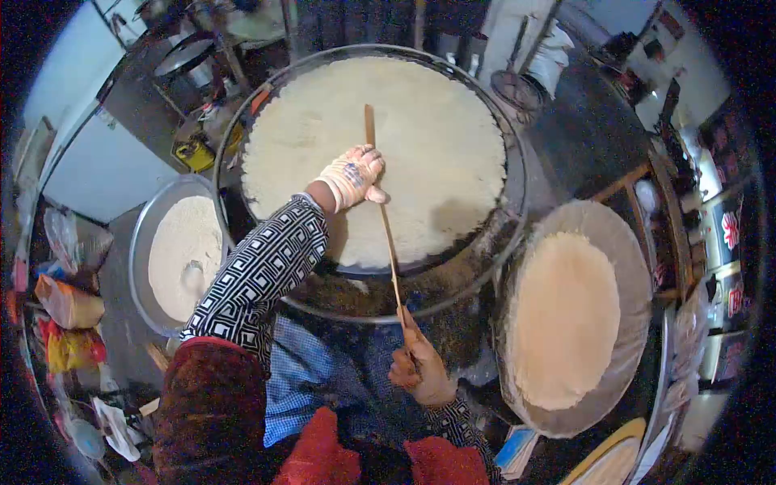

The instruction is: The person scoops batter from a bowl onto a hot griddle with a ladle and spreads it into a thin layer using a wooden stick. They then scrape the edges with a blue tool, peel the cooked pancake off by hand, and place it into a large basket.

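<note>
At the lower middle of the frame, the bare right hand is clamped around the near end of a long wooden stick. To the right, a tray carries a pale round sheet; at left, a metal bowl holds powder. The gloved left hand lies over the stick's middle, its grip unclear, above a pale layer covering the big round pan, upper centre.

Nothing legible from where I stand: the red marks on dark panels at far right and the dark print on the gloved left hand are too blurred
</note>
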A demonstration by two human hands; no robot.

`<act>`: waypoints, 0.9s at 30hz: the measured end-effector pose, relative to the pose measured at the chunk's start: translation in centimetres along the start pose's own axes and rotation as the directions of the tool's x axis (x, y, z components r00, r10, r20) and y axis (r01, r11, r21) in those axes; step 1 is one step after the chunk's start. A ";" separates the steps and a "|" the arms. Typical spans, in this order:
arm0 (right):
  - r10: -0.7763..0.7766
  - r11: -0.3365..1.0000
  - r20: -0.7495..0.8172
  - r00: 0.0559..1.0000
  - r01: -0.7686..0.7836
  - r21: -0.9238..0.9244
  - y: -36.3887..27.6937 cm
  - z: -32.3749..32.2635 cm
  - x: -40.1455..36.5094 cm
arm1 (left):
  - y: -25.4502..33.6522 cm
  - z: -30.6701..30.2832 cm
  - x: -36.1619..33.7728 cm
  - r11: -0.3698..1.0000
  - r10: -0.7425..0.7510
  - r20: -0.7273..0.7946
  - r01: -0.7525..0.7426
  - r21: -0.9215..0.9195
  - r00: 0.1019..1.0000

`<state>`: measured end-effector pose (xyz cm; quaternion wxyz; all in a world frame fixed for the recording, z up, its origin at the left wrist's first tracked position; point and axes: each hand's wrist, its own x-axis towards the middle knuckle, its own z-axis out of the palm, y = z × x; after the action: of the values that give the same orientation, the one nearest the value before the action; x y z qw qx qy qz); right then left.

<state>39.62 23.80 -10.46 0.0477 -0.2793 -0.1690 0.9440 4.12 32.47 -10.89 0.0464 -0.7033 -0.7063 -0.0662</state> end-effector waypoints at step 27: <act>-0.481 0.804 -0.448 0.754 0.174 -0.569 5.0 -0.5 -4.0 | 9.0 1.2 5.9 0.916 0.347 -0.244 -0.383 -0.119 0.906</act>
<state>43.31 18.50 -10.54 0.1939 -0.5162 -0.4296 0.7151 13.16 38.48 -10.93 0.0770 -0.8130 -0.5446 -0.1910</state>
